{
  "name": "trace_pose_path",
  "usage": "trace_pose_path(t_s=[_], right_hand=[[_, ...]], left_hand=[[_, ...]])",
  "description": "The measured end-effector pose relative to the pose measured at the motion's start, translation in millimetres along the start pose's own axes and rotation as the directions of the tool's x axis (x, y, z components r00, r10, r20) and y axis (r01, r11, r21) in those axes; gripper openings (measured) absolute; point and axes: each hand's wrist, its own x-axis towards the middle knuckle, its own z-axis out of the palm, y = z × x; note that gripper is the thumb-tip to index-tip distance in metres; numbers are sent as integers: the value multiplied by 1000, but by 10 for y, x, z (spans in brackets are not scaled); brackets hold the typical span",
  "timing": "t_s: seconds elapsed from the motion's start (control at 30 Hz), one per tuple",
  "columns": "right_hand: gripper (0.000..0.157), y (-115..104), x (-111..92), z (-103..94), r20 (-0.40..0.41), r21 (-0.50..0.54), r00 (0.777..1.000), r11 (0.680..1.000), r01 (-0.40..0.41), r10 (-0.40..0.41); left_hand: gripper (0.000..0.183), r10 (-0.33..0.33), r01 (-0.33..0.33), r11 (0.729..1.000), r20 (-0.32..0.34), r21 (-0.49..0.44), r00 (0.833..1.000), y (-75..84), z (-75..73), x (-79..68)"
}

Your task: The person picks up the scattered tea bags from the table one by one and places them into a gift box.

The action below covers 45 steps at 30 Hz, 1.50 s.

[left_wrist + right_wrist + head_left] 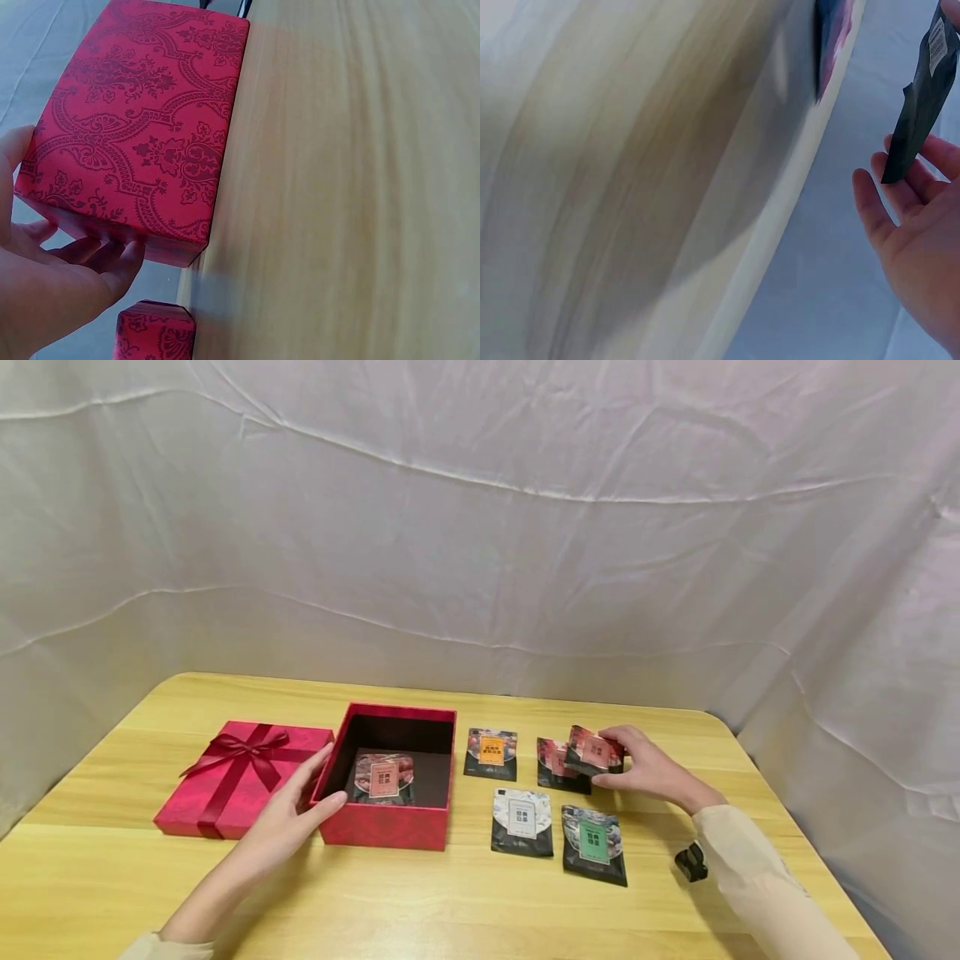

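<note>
My right hand (652, 768) pinches a black sachet with a red label (595, 750) by its right edge, thumb below and fingers above. The sachet is tilted and partly overlaps another red-label sachet (553, 766). In the right wrist view, the held sachet (930, 82) shows its dark back, off the table. My left hand (285, 818) holds the near left corner of an open red patterned box (386, 827), its thumb at the rim and its fingers along the left wall. Inside the box lies a red-label sachet (384, 779).
Left of the box lies a red lid (243, 777) with a ribbon bow. An orange-label sachet (491, 753), a white-label one (522, 821) and a green-label one (594, 843) lie on the wooden table (450, 910). A small black object (692, 862) is by the right sleeve.
</note>
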Motion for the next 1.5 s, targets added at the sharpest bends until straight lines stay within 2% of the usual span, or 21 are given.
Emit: trace_pose_path(t_s=[0.6, 0.97, 1.13, 1.5], right_hand=[[81, -324, -49, -62, 64, -41, 995, 996, 77, -74], [81, -684, -65, -78, 121, -9, 986, 993, 121, -119], [82, -873, -74, -89, 131, -6, 983, 991, 134, -132], [81, -1161, -49, -94, 126, -25, 967, 974, 224, -220]], left_hand=[[73, -14, 14, 1000, 6, -3, 1000, 15, -8, -1], [72, -14, 14, 1000, 3, -12, 1000, 3, -18, -19], [73, -25, 25, 1000, 4, -10, 1000, -5, -14, -21], [72, -27, 27, 999, 5, -17, 1000, 9, -7, 3]])
